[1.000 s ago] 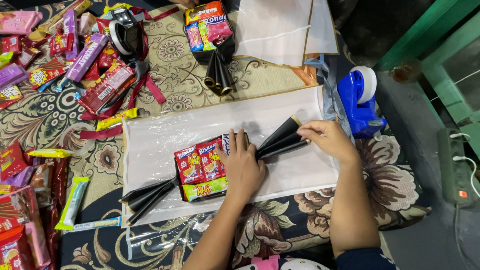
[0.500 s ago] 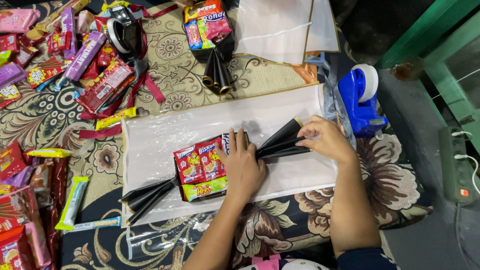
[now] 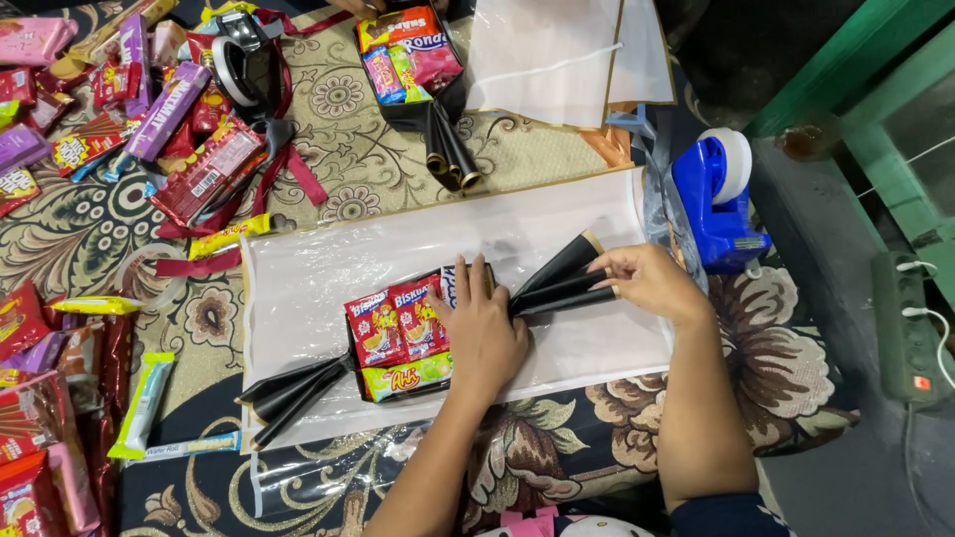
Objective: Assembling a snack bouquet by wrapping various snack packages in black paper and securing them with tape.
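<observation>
Patterned cloth (image 3: 378,169); left hand (image 3: 484,333) flat on snack bundle (image 3: 403,328), right hand (image 3: 652,281) pinching black cones (image 3: 562,283).

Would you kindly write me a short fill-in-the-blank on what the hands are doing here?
1. The left hand presses flat on the snack ____.
2. The right hand pinches the ____ paper cones.
3. The tape dispenser beside the clear sheet is ____.
Missing words: packets; black; blue

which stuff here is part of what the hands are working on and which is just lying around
In hand: left hand pressing snack packets; right hand pinching black paper cones; clear plastic sheet.
Lying about: tape dispenser, loose candy bars, power strip.
</observation>
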